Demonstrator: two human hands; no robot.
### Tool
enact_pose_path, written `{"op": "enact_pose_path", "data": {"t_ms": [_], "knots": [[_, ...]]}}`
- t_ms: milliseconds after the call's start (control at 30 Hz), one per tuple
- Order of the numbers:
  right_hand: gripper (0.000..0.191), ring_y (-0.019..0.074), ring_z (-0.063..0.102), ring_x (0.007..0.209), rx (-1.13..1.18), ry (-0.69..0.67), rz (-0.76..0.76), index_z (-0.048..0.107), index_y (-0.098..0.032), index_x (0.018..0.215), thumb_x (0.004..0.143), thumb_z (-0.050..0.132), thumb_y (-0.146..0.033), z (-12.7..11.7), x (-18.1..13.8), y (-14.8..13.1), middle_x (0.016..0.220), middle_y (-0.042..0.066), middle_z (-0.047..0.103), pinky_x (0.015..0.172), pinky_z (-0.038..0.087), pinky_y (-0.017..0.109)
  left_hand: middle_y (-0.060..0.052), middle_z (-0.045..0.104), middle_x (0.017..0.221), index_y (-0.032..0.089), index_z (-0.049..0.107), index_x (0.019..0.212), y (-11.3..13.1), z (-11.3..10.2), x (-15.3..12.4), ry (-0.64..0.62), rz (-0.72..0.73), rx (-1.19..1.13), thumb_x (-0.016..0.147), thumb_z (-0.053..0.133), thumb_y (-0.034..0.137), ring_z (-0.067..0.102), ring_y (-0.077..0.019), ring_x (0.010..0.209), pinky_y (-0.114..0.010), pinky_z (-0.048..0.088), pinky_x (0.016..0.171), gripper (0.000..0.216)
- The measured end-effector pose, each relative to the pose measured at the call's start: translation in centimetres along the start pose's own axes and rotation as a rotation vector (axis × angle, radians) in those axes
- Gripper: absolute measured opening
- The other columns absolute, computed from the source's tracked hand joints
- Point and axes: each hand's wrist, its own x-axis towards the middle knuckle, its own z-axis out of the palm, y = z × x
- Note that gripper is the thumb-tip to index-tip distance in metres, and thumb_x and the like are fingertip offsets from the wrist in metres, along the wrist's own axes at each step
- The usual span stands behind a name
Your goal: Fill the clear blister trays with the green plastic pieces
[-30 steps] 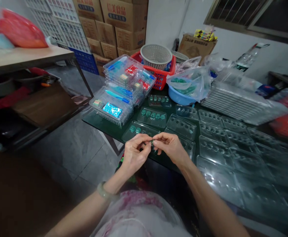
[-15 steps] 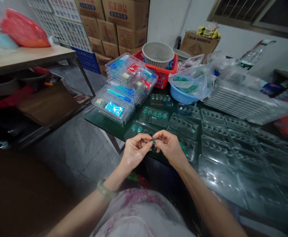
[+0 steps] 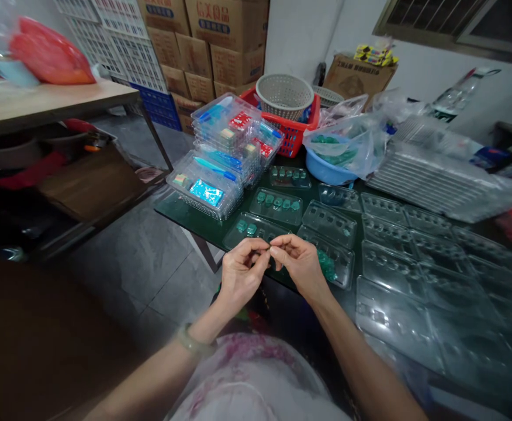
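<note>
I have my left hand [image 3: 242, 275] and my right hand [image 3: 302, 266] close together by the near edge of the dark green surface [image 3: 181, 213]. The fingers [image 3: 253, 244] of both hands are pinched tip to tip on a tiny piece [image 3: 269, 247], so well covered that I can't tell its shape.

Just past the fingers is a clear tray [image 3: 234, 238] with two green pieces [image 3: 251, 228] showing; my hands hide some of it. A bit farther past, a second tray [image 3: 267, 214] holds a row of five green pieces [image 3: 277, 202]. To the right of the fingers, partly behind my right hand, a green heap [image 3: 327, 268] sits in a third tray [image 3: 349, 276]. Well to the right, many clear plastic trays [image 3: 391, 260] lie in rows. Far past the fingers, a blue basin [image 3: 326, 174] has green bits [image 3: 337, 157] in a see-through bag [image 3: 367, 151].
</note>
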Motion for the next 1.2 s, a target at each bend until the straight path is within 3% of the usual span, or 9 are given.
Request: {"op": "enact_pose_path", "data": {"t_ms": [200,267,333,433,533,667,867,1200], "knots": [[0.018,0.0103,0.051,0.065,-0.266,0.034,-0.196,0.059,-0.018,0.088,0.073,0.051,-0.014,0.6,-0.5,0.3,0.084,0.003,0.055,0.058,0.045,0.023,-0.001,0.062,0.073,0.017,0.062,0.084,-0.7,0.3,-0.1,0.112,-0.045,0.014,0.072,0.055,0.017,0.057,-0.0104,0.062,-0.021,0.045,0.059,0.013],[0.024,0.0107,0.051,0.067,-0.302,0.03,-0.237,0.059,-0.02,0.094,0.073,0.051,-0.013,0.9,-0.8,0.0,0.089,0.004,0.054,0.06,0.045,0.024,-0.001,0.062,0.073,0.017,0.061,0.083,-0.8,0.4,0.3,0.134,-0.081,-0.078,0.071,0.057,0.016,0.057,-0.0104,0.064,-0.02,0.044,0.06,0.013],[0.028,0.011,0.052,0.068,-0.28,0.001,-0.249,0.057,-0.021,0.1,0.074,0.053,-0.014,0.8,-1.2,-0.5,0.093,0.005,0.054,0.061,0.046,0.025,-0.001,0.062,0.07,0.016,0.059,0.08,-0.8,0.2,0.7,0.09,-0.202,-0.304,0.069,0.059,0.017,0.057,-0.01,0.06,-0.02,0.044,0.056,0.011],[0.026,0.0113,0.053,0.069,-0.294,-0.035,-0.27,0.059,-0.023,0.1,0.076,0.054,-0.016,0.1,-1.3,-1.0,0.096,0.005,0.053,0.062,0.046,0.026,0.0,0.06,0.061,0.015,0.057,0.077,-1.0,-0.3,1.3,-0.074,-0.45,-0.641,0.065,0.066,0.019,0.053,-0.0082,0.047,-0.018,0.041,0.043,0.016],[0.023,0.0137,0.054,0.076,-0.404,-0.067,-0.32,0.062,-0.025,0.097,0.077,0.054,-0.017,-0.8,-1.1,-1.2,0.094,0.004,0.053,0.065,0.046,0.028,0.001,0.058,0.054,0.014,0.057,0.076,-1.3,-0.5,1.4,-0.167,-0.566,-0.751,0.063,0.069,0.021,0.051,-0.0069,0.042,-0.016,0.036,0.038,0.019],[0.019,0.0142,0.054,0.079,-0.471,-0.102,-0.351,0.063,-0.025,0.093,0.078,0.054,-0.018,-1.1,-0.9,-1.2,0.091,0.004,0.054,0.066,0.045,0.027,0.002,0.056,0.056,0.014,0.057,0.077,-1.7,-0.4,1.0,-0.191,-0.593,-0.782,0.063,0.07,0.021,0.05,-0.006,0.044,-0.015,0.036,0.039,0.02],[0.011,0.0122,0.052,0.067,-0.476,-0.014,-0.302,0.06,-0.021,0.086,0.078,0.053,-0.02,-0.7,-0.8,-1.1,0.085,0.003,0.057,0.06,0.043,0.025,0.0,0.054,0.057,0.013,0.061,0.075,-1.4,-0.5,0.4,-0.119,-0.558,-0.728,0.069,0.064,0.026,0.047,-0.0054,0.047,-0.015,0.033,0.04,0.014],[0.016,0.0136,0.053,0.07,-0.45,-0.048,-0.227,0.059,-0.022,0.092,0.077,0.054,-0.021,-0.1,-0.7,-0.8,0.089,0.004,0.057,0.06,0.044,0.026,0.002,0.049,0.053,0.013,0.065,0.072,-1.6,-1.1,0.2,-0.088,-0.508,-0.636,0.068,0.065,0.029,0.038,-0.004,0.044,-0.017,0.027,0.04,0.017]]}}
